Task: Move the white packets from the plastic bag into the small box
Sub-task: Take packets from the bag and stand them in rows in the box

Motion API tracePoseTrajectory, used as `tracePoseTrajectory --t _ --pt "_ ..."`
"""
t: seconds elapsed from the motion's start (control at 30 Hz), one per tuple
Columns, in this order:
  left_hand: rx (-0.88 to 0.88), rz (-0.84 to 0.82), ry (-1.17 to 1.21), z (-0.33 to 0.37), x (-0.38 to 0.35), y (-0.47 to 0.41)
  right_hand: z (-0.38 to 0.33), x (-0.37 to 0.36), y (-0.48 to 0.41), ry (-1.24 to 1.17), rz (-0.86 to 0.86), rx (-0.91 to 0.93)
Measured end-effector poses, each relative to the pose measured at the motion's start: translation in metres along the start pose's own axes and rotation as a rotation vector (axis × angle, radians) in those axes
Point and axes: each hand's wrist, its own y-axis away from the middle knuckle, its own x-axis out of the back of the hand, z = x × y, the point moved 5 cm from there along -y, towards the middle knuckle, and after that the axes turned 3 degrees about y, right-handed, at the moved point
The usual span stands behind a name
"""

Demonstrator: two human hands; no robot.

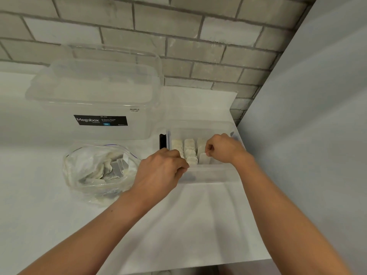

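Note:
A small clear box (210, 173) stands on the white counter at the right, with rows of white packets (189, 148) standing inside. My right hand (224, 148) is over the box, fingers pinched on one white packet (204, 158) set upright in the right row. My left hand (160, 169) rests on the box's near left corner, fingers curled over the rim beside the left row. Left of the box lies an open clear plastic bag (99, 169) with several white packets still in it.
A large clear lidded storage box (93, 96) with a black Megabox label stands behind the bag. A tiled wall runs along the back and a plain white wall (317, 116) closes the right side. The counter's front edge (198, 268) is near me.

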Motion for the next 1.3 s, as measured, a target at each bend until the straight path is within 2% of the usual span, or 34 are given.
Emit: tracePoseTrajectory --t 0.33,0.43,0.6,0.67,0.77,0.87,0.97,1.03,1.17,1.23,1.3 --pt "0.008 0.014 -0.016 0.001 -0.001 0.004 0.000 -0.009 -0.011 0.028 0.021 0.001" --pt "-0.020 -0.027 0.018 -0.001 0.000 0.007 0.001 0.000 -0.006 0.018 0.039 -0.017" --pt "-0.039 -0.194 0.216 -0.015 0.016 0.029 -0.003 0.034 0.035 -0.223 0.260 -0.055" --pt "-0.007 -0.152 0.284 -0.032 0.027 0.044 -0.017 0.044 0.064 -0.385 0.350 -0.063" --pt "0.133 -0.011 0.293 -0.073 0.044 0.068 -0.049 0.047 0.106 -0.592 0.431 -0.050" --pt "0.287 0.100 0.188 -0.121 0.066 0.091 -0.093 0.036 0.127 -0.757 0.436 -0.009" --pt "0.375 0.142 0.012 -0.165 0.082 0.108 -0.147 0.021 0.126 -0.840 0.413 0.059" --pt "0.388 0.123 -0.040 -0.189 0.084 0.118 -0.185 0.008 0.117 -0.808 0.379 0.131" --pt "0.440 0.061 -0.023 -0.216 0.079 0.131 -0.251 -0.021 0.091 -0.578 0.330 0.233" --pt "0.401 0.037 -0.065 -0.221 0.077 0.129 -0.274 -0.033 0.077 -0.404 0.256 0.234" --pt "0.417 -0.065 -0.078 -0.228 0.072 0.125 -0.288 -0.043 0.065 -0.176 0.183 0.204"
